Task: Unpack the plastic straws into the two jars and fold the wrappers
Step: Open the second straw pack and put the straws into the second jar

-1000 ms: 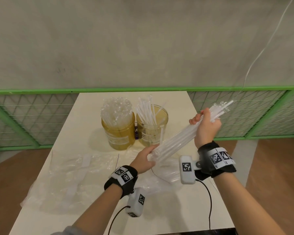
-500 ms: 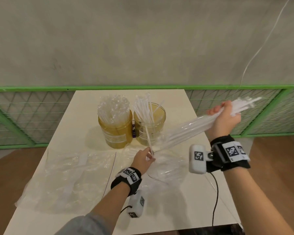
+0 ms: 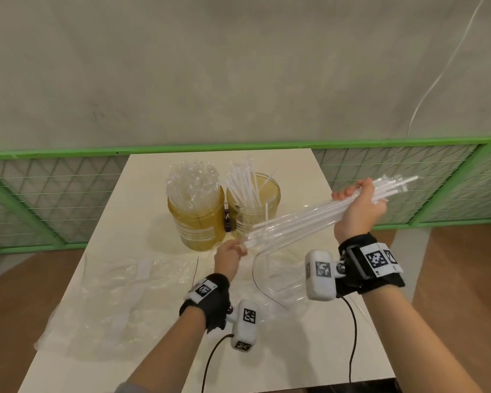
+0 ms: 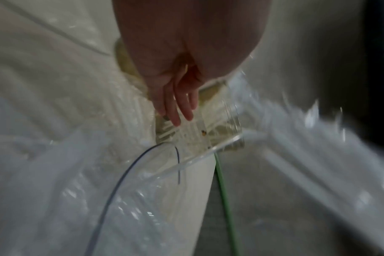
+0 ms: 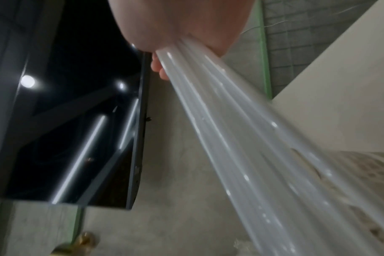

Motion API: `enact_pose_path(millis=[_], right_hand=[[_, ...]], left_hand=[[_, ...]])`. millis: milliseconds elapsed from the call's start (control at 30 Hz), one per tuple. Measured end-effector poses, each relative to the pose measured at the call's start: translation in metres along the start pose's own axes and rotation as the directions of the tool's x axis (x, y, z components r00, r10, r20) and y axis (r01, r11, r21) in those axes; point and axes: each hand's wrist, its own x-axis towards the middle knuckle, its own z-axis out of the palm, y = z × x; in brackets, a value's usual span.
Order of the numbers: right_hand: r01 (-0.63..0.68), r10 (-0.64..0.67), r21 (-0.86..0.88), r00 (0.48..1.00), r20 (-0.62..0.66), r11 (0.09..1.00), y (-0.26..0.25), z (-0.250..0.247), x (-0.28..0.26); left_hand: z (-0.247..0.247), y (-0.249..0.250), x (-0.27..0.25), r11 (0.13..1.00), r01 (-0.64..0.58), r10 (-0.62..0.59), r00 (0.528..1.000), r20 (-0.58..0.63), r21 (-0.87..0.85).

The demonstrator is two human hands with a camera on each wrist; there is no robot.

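Amber jars [image 3: 227,205] holding clear straws [image 3: 240,188]

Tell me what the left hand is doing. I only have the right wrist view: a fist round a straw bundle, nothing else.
Observer: In the head view the left hand pinches the low end of the straw bundle, while the right hand holds the high end.
Operator: Where are the jars?
Observer: Just beyond the left hand. The left jar is packed with clear straws.
Operator: And the other?
Observer: The right jar holds a looser bunch of white straws, with room left.
Operator: Wrappers folded?
Observer: No. An empty wrapper lies spread out and crumpled on the table, left of the arms.
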Motion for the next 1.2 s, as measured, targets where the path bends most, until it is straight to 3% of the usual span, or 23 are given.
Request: enact_pose_path(millis=[33,100,200,433,700,800,900,1000,1200], right_hand=[[0.0,0.001,-0.015,0.999,0.042,1.0,0.0,0.005,-0.003],[0.014,-0.003,-0.08,0.99,0.138,0.997,0.005,0.017,-0.014],[0.114,-0.072,-0.134,0.956,0.283,0.984,0.018,0.03,-0.035],[0.24,-0.141,-0.192,0.895,0.424,0.952,0.036,0.039,-0.072],[0.105,0.039,-0.269,0.877,0.479,0.957,0.061,0.024,-0.095],[0.059,0.056,-0.253,0.903,0.426,0.966,0.061,0.022,-0.091],[0.035,0.036,-0.176,0.923,0.384,0.984,0.058,0.026,-0.089],[0.063,0.035,-0.231,0.918,0.394,0.971,0.059,0.025,-0.094],[0.102,0.054,-0.322,0.895,0.442,0.941,0.065,0.013,-0.105]], left_hand=[[-0.008,0.003,-0.006,0.978,0.082,-0.078,0.997,0.028,-0.191],[-0.017,0.004,-0.015,0.851,0.254,-0.182,0.964,0.196,-0.459],[-0.018,0.004,-0.023,0.766,0.41,-0.21,0.888,0.409,-0.495],[-0.025,0.009,-0.026,0.608,0.417,-0.13,0.892,0.434,-0.676],[-0.023,0.017,-0.028,0.788,0.449,-0.2,0.834,0.514,-0.421],[-0.033,0.012,-0.019,0.832,0.459,-0.295,0.841,0.453,-0.31],[-0.038,0.005,-0.014,0.827,0.493,-0.357,0.833,0.423,-0.272],[-0.038,0.002,-0.013,0.775,0.562,-0.405,0.793,0.455,-0.29],[-0.036,0.011,-0.027,0.708,0.551,-0.317,0.806,0.499,-0.441]])
